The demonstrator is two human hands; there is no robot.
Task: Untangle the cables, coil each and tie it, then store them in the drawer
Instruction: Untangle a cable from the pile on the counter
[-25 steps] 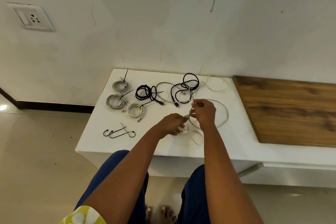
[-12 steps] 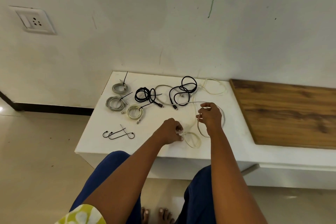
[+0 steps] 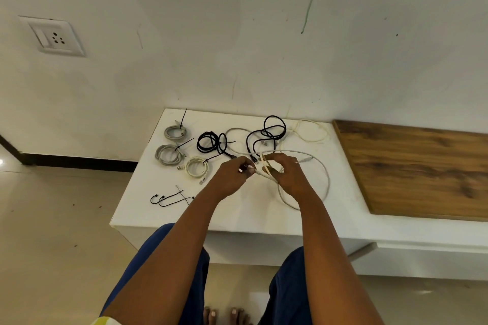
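**A:** Nearest the camera, both hands were working the pale cable (image 3: 320,166) over the white worktop (image 3: 237,216). Left hand (image 3: 232,174) had its grip pinched on one run of it, right hand (image 3: 289,174) had fingers curled round a few gathered loops. Looked to me like winding a coil: one hand feeds, the other keeps the turns together. The slack trailed off right in a big loop.

**B:** And the finished ones?

**A:** Off to the left, well apart from the hands: two grey coils (image 3: 169,154) and a cream coil (image 3: 196,167), each tied, probably parked there so they wouldn't get snagged again. The spare ties (image 3: 171,198) sat near the front-left edge. Further back, a tied black coil (image 3: 211,141), then a loose black cable (image 3: 266,134) crossing another pale one by the wall, so that tangle wasn't sorted yet.

**B:** Room to move?

**A:** Bare worktop in front of the hands; wooden panel (image 3: 422,166) on the right. Couldn't spot the drawer.
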